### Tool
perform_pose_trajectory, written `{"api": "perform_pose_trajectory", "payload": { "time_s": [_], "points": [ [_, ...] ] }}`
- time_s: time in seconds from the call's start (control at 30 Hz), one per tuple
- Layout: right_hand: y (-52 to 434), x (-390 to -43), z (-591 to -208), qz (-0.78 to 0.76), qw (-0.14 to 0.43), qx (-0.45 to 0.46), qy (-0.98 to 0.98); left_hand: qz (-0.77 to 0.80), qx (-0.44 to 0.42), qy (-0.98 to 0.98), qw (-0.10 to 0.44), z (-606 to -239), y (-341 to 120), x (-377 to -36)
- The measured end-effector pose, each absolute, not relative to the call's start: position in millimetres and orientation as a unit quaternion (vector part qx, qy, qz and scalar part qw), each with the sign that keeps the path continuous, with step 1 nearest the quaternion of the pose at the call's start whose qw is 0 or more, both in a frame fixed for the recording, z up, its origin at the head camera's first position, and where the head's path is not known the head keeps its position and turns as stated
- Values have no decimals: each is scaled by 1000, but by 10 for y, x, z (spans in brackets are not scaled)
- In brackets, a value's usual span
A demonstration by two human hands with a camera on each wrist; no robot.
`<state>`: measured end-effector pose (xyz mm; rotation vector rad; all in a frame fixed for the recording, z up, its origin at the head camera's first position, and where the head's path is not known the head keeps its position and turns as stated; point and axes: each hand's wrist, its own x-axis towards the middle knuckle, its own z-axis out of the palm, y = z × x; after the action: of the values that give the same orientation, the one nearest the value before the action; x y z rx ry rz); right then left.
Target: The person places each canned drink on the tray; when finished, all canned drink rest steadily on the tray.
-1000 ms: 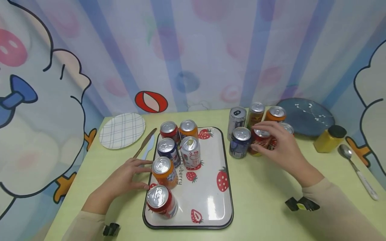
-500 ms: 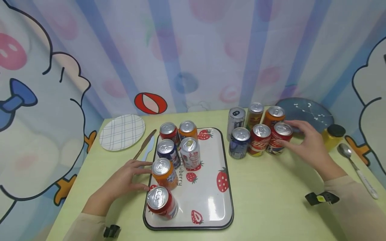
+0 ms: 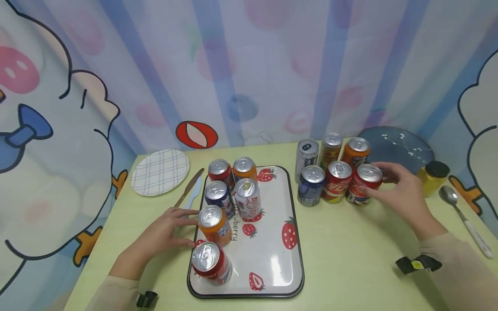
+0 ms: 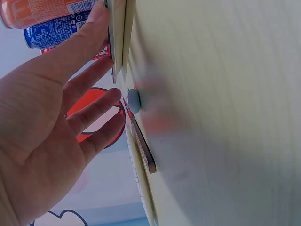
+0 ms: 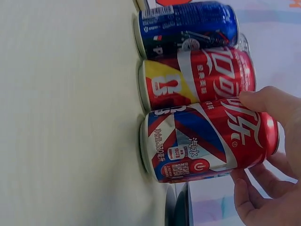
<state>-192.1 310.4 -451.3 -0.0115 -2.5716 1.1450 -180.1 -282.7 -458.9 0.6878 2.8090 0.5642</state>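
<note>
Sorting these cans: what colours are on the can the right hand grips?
The can is red, with blue and silver panels toward its base; clearest in the right wrist view.

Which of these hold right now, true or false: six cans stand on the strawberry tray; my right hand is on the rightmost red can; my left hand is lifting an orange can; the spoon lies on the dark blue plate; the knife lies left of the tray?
1. Six cans stand on the white strawberry-print tray. True.
2. The right hand holds the red, white and blue drink can at the right end of the front row. True: its fingers curl round it.
3. The left hand lifts an orange can. False: it rests open at the tray's left edge.
4. The metal spoon lies on the dark blue round plate. False: it lies on the table.
5. The wooden-handled knife lies left of the tray. True.
</note>
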Motion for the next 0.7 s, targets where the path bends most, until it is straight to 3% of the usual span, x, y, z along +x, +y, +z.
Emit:
{"api": "perform_pose_trajectory", "payload": {
  "time_s": [0.37,0.7],
  "points": [
    [2797,-1516,-4359,429,191,50,-882,183,232,951,94,-4607,-2815,-1798],
    [2063,-1425,-4254,476,195,167,-841,178,235,951,93,-4603,-2809,-1812]
  ]
}}
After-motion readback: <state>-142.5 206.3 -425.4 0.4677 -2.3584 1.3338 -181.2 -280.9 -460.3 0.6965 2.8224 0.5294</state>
